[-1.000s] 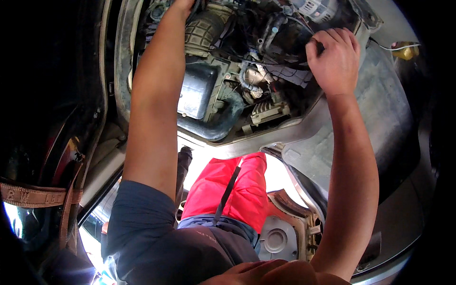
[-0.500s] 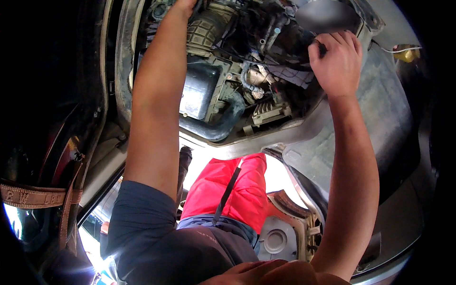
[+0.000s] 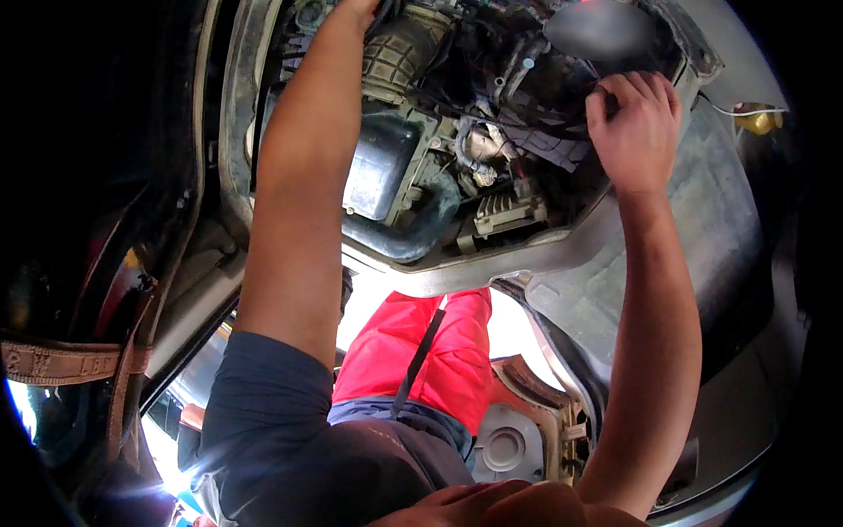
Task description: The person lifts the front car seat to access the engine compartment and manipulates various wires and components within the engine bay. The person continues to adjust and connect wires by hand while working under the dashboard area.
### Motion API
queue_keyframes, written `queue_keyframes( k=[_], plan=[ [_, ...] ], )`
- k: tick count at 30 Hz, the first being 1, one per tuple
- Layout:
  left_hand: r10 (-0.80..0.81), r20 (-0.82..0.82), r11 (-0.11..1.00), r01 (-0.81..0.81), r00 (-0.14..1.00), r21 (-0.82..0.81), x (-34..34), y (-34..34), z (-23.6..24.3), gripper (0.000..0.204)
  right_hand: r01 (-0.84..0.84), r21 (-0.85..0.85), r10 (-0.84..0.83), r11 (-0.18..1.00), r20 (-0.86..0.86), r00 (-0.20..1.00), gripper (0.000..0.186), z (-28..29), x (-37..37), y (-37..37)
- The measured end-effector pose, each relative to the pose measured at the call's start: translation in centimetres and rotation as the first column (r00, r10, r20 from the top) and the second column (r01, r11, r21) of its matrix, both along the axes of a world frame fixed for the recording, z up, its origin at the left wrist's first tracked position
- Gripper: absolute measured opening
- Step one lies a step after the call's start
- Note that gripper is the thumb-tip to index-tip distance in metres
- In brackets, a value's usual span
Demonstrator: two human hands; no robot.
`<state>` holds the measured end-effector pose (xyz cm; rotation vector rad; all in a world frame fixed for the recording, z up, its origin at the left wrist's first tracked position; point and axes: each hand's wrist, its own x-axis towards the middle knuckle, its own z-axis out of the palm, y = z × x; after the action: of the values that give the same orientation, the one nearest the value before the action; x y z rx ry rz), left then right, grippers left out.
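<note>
At the upper right, my right hand [image 3: 638, 127] is inside the opening of a dusty engine bay, its fingers curled around something dark. The thing itself is mostly hidden, and a thin dark cable [image 3: 558, 132] runs toward the hand from the left. My left arm [image 3: 307, 158] reaches up across the bay. Only the base of my left hand [image 3: 357, 10] shows at the top edge, near a ribbed air intake duct [image 3: 402, 53]; its fingers are out of sight. Nearer lie a shiny black box-shaped cover [image 3: 379, 171], a curved black hose [image 3: 417, 233] and a finned metal module [image 3: 509, 213].
A pale frame edge [image 3: 465, 279] borders the bay on the near side. Grey lining [image 3: 694, 220] covers the panel at right, with a yellow part [image 3: 760, 121] on a white wire. A brown belt [image 3: 66, 362] hangs at far left. A blurred oval [image 3: 601, 31] covers the top right.
The engine bay and both my hands appear slightly lower and farther right in the picture. My right hand keeps its curled shape at the same part of the bay.
</note>
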<state>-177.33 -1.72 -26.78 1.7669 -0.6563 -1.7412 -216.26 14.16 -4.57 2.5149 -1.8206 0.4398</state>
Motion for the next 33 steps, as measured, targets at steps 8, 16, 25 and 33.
queue_keyframes(
  k=[8,16,25,33],
  plan=[
    [-0.023,0.048,1.000,0.022,0.999,0.020,-2.2,1.0,3.2,0.043,0.011,0.021,-0.011,1.000,-0.021,1.000,0.013,0.0,-0.2,0.1],
    [-0.019,0.028,1.000,0.020,0.999,-0.004,-1.9,1.4,4.7,0.046,-0.008,0.008,0.008,1.000,0.007,1.000,0.013,0.3,0.2,-0.1],
    [-0.044,0.610,0.797,0.396,0.791,-0.456,-9.3,9.8,19.1,0.047,0.008,-0.019,-0.008,1.000,0.028,1.000,0.013,0.0,0.2,0.0],
    [0.262,-0.136,0.964,-0.252,0.955,0.088,-18.4,22.2,15.8,0.037,0.007,-0.028,-0.006,1.000,0.041,0.999,0.015,-0.7,-0.2,0.0]
  ],
)
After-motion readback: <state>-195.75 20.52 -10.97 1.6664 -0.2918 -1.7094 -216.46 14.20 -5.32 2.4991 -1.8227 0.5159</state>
